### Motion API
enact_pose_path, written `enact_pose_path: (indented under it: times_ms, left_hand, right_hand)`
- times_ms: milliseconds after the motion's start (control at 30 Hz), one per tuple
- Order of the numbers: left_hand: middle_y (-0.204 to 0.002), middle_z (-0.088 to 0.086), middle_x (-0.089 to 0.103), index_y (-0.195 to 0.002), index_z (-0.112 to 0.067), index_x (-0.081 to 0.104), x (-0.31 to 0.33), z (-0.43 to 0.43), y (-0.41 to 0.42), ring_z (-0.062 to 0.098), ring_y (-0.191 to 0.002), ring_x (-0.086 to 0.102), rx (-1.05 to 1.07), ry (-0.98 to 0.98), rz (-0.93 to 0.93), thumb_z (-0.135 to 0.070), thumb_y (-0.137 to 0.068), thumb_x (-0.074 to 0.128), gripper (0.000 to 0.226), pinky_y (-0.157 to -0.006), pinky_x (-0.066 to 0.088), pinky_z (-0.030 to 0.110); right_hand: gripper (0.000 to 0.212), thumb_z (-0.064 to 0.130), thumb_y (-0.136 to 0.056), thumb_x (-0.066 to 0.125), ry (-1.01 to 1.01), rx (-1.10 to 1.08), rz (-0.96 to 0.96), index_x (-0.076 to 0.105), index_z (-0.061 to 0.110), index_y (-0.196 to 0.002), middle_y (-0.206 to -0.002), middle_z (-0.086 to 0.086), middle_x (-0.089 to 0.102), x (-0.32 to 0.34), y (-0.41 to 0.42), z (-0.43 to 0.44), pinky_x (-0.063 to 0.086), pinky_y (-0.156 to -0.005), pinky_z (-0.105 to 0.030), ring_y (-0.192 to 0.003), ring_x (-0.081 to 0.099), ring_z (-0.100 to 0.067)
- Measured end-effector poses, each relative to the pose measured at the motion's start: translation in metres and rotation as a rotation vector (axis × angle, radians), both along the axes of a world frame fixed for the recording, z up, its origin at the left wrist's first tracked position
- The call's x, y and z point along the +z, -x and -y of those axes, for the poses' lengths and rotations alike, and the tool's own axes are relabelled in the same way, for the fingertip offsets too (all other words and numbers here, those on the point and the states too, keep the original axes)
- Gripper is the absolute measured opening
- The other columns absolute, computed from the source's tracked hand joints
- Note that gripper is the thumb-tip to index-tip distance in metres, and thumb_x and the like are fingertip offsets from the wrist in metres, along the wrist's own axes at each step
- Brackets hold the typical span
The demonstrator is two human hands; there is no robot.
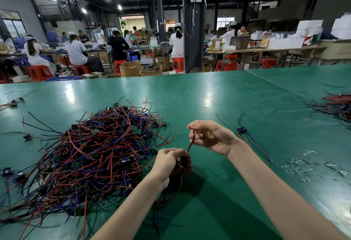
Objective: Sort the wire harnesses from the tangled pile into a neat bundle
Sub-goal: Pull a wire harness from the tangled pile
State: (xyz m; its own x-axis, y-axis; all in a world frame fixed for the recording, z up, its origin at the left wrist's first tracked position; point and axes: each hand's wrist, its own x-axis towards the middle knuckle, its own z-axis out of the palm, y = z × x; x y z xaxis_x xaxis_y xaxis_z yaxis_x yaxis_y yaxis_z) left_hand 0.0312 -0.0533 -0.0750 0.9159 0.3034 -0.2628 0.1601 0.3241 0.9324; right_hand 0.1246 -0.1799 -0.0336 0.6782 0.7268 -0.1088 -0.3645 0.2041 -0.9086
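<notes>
Two hands, one wire harness (pixel 190 144) held over the green table (pixel 228 97): left hand (pixel 169 162) gripping its black end, right hand (pixel 212 137) pinching its wires. One big tangled pile (pixel 95 150) sits just left.

Pile (pixel 91 154): on table (pixel 228 103), left of my left hand (pixel 169 162).
Wire (pixel 190 143): between it and my right hand (pixel 212 137).
Harness (pixel 242 130): right of both.
Bundle (pixel 338 105): farther right.

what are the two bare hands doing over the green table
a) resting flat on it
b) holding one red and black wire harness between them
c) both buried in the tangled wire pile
b: the left hand grips the red and black wire harness at its dark lower end, and the right hand pinches its wires higher up, above the green table.
</notes>
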Motion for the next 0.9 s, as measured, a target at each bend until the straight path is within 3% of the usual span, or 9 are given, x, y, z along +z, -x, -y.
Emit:
enact_pose_path:
  times_ms: [100,200,300,433,633,700,800,900]
  left_hand:
    - [-0.055,0.015,0.058,-0.064,0.002,0.062,-0.002,-0.001,0.002,0.022,-0.042,0.055,-0.017,-0.062,0.006,0.004,-0.087,0.054,0.025,-0.045,0.052,0.029]
    - [-0.052,0.012,0.056,-0.062,-0.001,0.059,-0.002,0.006,0.007,0.019,-0.040,0.054,-0.151,-0.143,0.021,0.005,-0.085,0.054,0.024,-0.044,0.050,0.026]
    - [-0.052,0.009,0.053,-0.060,-0.006,0.057,0.001,0.014,0.008,0.016,-0.040,0.051,-0.229,-0.132,0.101,0.005,-0.086,0.055,0.028,-0.043,0.049,0.023]
    - [-0.051,0.005,0.055,-0.059,-0.010,0.059,0.002,0.012,0.007,0.013,-0.041,0.050,-0.162,-0.193,0.174,0.004,-0.086,0.055,0.031,-0.044,0.047,0.021]
    - [-0.053,0.006,0.054,-0.059,-0.010,0.059,0.001,0.010,0.007,0.015,-0.043,0.051,-0.197,-0.196,0.145,0.003,-0.086,0.055,0.030,-0.045,0.047,0.022]
    - [-0.054,0.007,0.055,-0.058,-0.010,0.059,0.001,0.009,0.008,0.015,-0.043,0.052,-0.218,-0.199,0.124,0.002,-0.086,0.055,0.031,-0.045,0.047,0.022]
    - [-0.055,0.007,0.055,-0.058,-0.011,0.059,0.001,0.009,0.008,0.015,-0.043,0.053,-0.248,-0.193,0.083,0.001,-0.086,0.055,0.031,-0.045,0.047,0.022]
    - [-0.055,0.007,0.056,-0.059,-0.011,0.060,0.001,0.008,0.007,0.015,-0.044,0.053,-0.257,-0.180,0.060,-0.001,-0.086,0.055,0.029,-0.045,0.048,0.022]
  right_hand:
    - [0.007,0.007,-0.069,0.066,-0.098,-0.064,0.013,0.067,0.003,-0.075,-0.064,-0.011,0.066,0.000,-0.003,0.000,0.058,-0.055,-0.027,-0.057,0.067,-0.016]
    - [0.004,0.001,-0.074,0.067,-0.138,-0.307,0.110,0.063,0.002,-0.074,-0.062,-0.012,0.066,-0.003,-0.017,0.003,0.057,-0.056,-0.030,-0.056,0.067,-0.022]
    - [0.012,-0.005,-0.084,0.062,0.029,-0.503,0.296,0.059,0.003,-0.076,-0.058,-0.008,0.067,-0.022,-0.031,0.012,0.056,-0.053,-0.028,-0.052,0.066,-0.020]
    - [0.017,-0.011,-0.085,0.061,0.224,-0.518,0.434,0.059,0.002,-0.073,-0.056,-0.007,0.064,-0.055,-0.038,0.012,0.055,-0.050,-0.025,-0.046,0.062,-0.013]
    - [0.012,-0.002,-0.084,0.065,0.530,-0.568,0.945,0.064,0.005,-0.073,-0.063,-0.008,0.062,-0.063,-0.038,-0.001,0.051,-0.058,-0.028,-0.052,0.055,-0.013]
    - [0.008,0.002,-0.083,0.067,0.573,-0.569,1.034,0.066,0.004,-0.075,-0.065,-0.006,0.063,-0.064,-0.036,0.000,0.045,-0.060,-0.022,-0.057,0.051,-0.013]
    - [0.007,0.005,-0.082,0.069,0.553,-0.608,0.973,0.069,0.005,-0.075,-0.067,-0.004,0.067,-0.060,-0.037,0.002,0.042,-0.059,-0.014,-0.059,0.053,-0.011]
    - [0.012,0.003,-0.082,0.069,0.391,-0.630,0.641,0.065,0.007,-0.072,-0.065,-0.004,0.067,-0.054,-0.040,0.006,0.040,-0.045,-0.017,-0.050,0.051,-0.011]
